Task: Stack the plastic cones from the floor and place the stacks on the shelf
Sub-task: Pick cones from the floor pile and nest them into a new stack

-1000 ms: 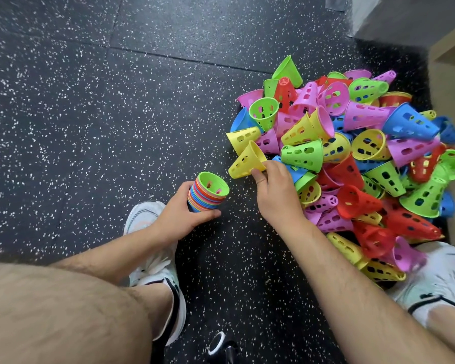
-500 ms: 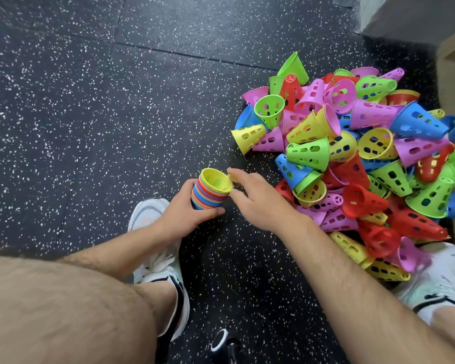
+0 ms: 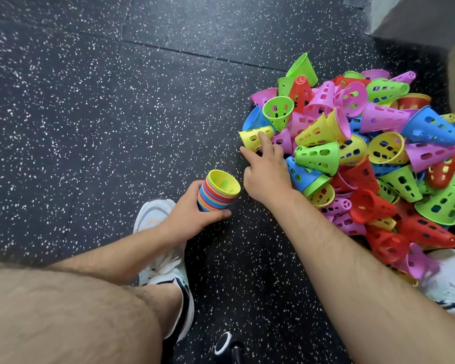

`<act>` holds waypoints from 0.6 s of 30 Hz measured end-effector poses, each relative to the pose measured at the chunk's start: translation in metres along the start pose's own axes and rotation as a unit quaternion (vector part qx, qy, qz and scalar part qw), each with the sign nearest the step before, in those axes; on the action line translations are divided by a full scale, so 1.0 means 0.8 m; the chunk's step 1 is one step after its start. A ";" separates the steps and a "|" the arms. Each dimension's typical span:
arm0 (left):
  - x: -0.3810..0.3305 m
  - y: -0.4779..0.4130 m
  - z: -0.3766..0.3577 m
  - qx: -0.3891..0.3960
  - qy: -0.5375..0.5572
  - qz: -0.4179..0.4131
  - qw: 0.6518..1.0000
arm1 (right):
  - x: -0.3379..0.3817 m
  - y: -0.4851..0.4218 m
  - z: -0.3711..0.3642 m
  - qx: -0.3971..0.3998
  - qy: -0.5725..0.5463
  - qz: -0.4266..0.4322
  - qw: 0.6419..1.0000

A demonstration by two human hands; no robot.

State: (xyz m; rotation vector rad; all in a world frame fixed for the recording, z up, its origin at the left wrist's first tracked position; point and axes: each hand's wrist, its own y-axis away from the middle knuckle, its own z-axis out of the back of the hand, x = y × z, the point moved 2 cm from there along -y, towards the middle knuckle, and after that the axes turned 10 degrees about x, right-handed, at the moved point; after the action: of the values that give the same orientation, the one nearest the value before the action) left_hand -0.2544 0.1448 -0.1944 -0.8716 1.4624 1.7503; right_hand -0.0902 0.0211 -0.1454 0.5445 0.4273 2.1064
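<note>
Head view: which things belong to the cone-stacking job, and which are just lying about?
Job: multicoloured stack of nested plastic cones in left hand; yellow perforated plastic cone touched by right hand; heaped loose plastic cones.
Lying about: white trainers; small black-and-white round object.

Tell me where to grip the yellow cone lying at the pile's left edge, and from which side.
Pinch the yellow cone at its wide rim, coming from the left: it lies on its side, rim facing open floor, narrow end tucked into the pile. The right hand touches it.
</note>
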 end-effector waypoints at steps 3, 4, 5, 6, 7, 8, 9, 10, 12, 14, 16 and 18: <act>0.000 0.000 0.000 -0.002 -0.001 0.001 1.000 | 0.001 -0.008 0.002 0.005 0.047 -0.006 0.999; 0.000 0.000 0.000 -0.002 -0.001 0.001 1.000 | 0.001 -0.009 0.002 0.002 0.064 -0.005 0.998; -0.001 0.000 0.000 -0.002 -0.002 0.000 1.000 | 0.002 -0.010 0.002 -0.001 0.078 -0.004 0.997; -0.001 0.000 0.000 -0.003 -0.003 -0.001 1.000 | 0.002 -0.010 0.003 -0.006 0.087 -0.003 0.996; -0.001 0.000 0.000 -0.003 -0.004 -0.001 1.000 | 0.001 -0.010 0.003 -0.016 0.088 -0.002 0.996; -0.001 0.000 0.000 -0.002 -0.005 -0.001 1.000 | 0.000 -0.010 0.006 -0.034 0.081 0.003 0.996; -0.001 0.000 0.000 -0.001 -0.004 -0.001 1.000 | -0.001 -0.008 0.009 -0.056 0.066 0.009 0.996; -0.001 0.000 0.000 0.000 -0.005 0.000 1.000 | -0.003 -0.005 0.012 -0.079 0.045 0.017 0.996; -0.001 -0.001 -0.001 0.000 -0.005 -0.001 1.000 | -0.008 0.002 0.017 -0.116 -0.005 0.038 0.992; -0.002 -0.001 -0.002 0.002 -0.002 -0.003 1.000 | -0.013 0.014 0.019 -0.142 -0.058 0.065 0.986; -0.001 -0.002 -0.003 0.004 0.000 -0.003 1.000 | -0.017 0.026 0.016 -0.152 -0.104 0.078 0.980; -0.002 -0.001 -0.003 0.004 0.000 -0.003 1.000 | -0.020 0.036 0.010 -0.175 -0.136 0.079 0.972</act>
State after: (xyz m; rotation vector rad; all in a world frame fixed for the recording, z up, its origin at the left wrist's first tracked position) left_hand -0.2527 0.1427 -0.1941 -0.8705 1.4638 1.7395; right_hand -0.0972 -0.0072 -0.1282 0.6624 -0.1472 2.1528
